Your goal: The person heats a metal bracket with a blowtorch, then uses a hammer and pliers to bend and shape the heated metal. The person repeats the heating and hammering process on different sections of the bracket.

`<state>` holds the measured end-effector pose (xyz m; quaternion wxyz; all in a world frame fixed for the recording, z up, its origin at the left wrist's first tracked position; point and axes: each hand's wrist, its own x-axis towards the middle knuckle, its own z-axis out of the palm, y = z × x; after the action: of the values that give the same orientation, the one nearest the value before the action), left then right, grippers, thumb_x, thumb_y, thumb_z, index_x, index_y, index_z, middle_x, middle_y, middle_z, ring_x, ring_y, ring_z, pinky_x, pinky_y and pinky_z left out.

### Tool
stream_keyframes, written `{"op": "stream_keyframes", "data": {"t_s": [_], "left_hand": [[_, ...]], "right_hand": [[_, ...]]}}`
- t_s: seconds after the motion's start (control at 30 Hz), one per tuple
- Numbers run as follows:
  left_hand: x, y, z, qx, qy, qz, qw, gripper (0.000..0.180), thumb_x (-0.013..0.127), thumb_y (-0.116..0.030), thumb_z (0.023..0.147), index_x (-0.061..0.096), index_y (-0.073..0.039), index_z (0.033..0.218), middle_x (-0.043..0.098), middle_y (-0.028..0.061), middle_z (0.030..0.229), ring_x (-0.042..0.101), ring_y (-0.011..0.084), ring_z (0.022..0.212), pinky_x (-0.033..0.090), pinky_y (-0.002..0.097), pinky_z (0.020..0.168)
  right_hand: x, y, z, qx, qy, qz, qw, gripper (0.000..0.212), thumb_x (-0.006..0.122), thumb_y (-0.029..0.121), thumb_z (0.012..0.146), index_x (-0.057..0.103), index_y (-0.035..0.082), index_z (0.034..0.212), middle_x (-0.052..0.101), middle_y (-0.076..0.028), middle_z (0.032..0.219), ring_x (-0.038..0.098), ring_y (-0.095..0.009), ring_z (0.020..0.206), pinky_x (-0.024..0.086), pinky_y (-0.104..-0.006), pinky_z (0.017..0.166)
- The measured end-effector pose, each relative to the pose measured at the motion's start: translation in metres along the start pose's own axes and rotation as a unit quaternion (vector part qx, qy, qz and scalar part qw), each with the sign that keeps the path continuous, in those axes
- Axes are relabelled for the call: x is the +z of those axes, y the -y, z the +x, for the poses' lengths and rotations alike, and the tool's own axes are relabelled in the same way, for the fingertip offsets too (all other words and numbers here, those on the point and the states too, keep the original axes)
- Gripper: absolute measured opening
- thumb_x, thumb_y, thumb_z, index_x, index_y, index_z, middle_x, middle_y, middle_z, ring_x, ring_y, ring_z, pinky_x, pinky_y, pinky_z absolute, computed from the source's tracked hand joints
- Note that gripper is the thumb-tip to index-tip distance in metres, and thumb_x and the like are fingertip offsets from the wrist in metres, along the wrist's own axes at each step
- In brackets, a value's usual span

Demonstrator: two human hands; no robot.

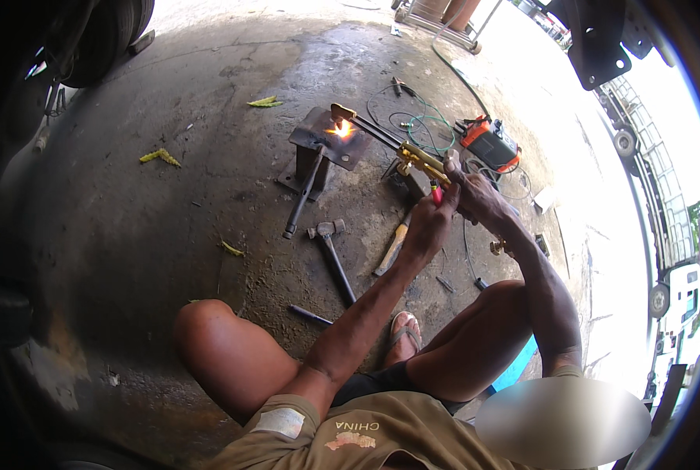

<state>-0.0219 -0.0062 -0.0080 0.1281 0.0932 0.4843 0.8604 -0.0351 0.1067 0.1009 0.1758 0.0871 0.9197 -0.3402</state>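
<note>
My right hand (481, 196) is closed round a brass cutting torch (422, 159), its thumb along the top. The torch's long tubes reach forward left, their angled head (342, 112) just above a bright flame (341, 128). That flame plays on a dark steel plate (355, 149) on top of a short steel post. Just below the torch, my left hand (431, 227) is closed on a small red lighter-like piece (436, 193); the fingers hide most of it. A dark metal rod (304, 192) slants from the plate toward the floor.
Nearer me lie a hammer (333, 249), a wooden-handled tool (395, 244) and a short bar (310, 315). Right of the torch stands an orange-and-black machine (491, 145) among loose cables (424, 125). A hose (460, 74) runs toward a wheeled cart (452, 27). My sandalled foot (404, 333) is close by.
</note>
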Motion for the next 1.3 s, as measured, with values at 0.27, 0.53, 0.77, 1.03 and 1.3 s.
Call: {"op": "stream_keyframes", "data": {"t_s": [0.27,0.53,0.77,1.03,1.3], "left_hand": [[0.005,0.002,-0.003,0.007,-0.012,0.059,0.998,0.061,0.049,-0.052,0.102,0.064,0.006,0.090,0.062,0.0095,0.064,0.056,0.0154,0.063,0.043,0.0397,0.058],[0.010,-0.018,-0.016,0.004,-0.006,0.089,0.996,0.061,0.048,-0.052,0.103,0.065,0.007,0.098,0.068,0.0149,0.077,0.065,0.0195,0.074,0.048,0.0400,0.067],[0.012,-0.040,-0.027,-0.032,0.013,0.107,0.994,0.062,0.046,-0.052,0.104,0.066,0.007,0.104,0.072,0.0175,0.087,0.069,0.0226,0.084,0.050,0.0390,0.072],[0.015,-0.040,-0.030,-0.030,-0.001,0.117,0.993,0.063,0.046,-0.053,0.103,0.066,0.007,0.103,0.070,0.0163,0.081,0.066,0.0214,0.078,0.049,0.0397,0.069],[0.017,-0.041,-0.031,-0.037,0.000,0.130,0.991,0.063,0.047,-0.053,0.103,0.064,0.007,0.098,0.068,0.0160,0.076,0.064,0.0212,0.073,0.047,0.0414,0.066]], "right_hand": [[-0.005,-0.010,-0.001,-0.001,0.003,-0.004,1.000,0.085,0.037,0.084,0.090,0.068,0.005,0.079,0.051,0.002,0.059,0.048,-0.009,0.052,0.036,-0.0296,0.047],[-0.007,-0.010,-0.008,0.000,0.008,-0.008,1.000,0.084,0.037,0.085,0.089,0.066,0.008,0.076,0.050,0.003,0.057,0.047,-0.008,0.051,0.035,-0.0294,0.047],[-0.009,-0.010,-0.013,0.007,0.005,-0.011,1.000,0.085,0.036,0.086,0.088,0.066,0.008,0.077,0.050,0.003,0.058,0.046,-0.009,0.051,0.034,-0.0291,0.046],[-0.008,-0.008,-0.016,0.006,0.008,-0.007,1.000,0.085,0.037,0.084,0.090,0.069,0.006,0.081,0.050,0.003,0.059,0.045,-0.008,0.052,0.033,-0.0285,0.046],[-0.011,-0.012,-0.016,-0.002,0.006,-0.007,1.000,0.086,0.037,0.085,0.089,0.069,0.005,0.082,0.050,0.003,0.059,0.046,-0.008,0.053,0.034,-0.0290,0.047]]}}
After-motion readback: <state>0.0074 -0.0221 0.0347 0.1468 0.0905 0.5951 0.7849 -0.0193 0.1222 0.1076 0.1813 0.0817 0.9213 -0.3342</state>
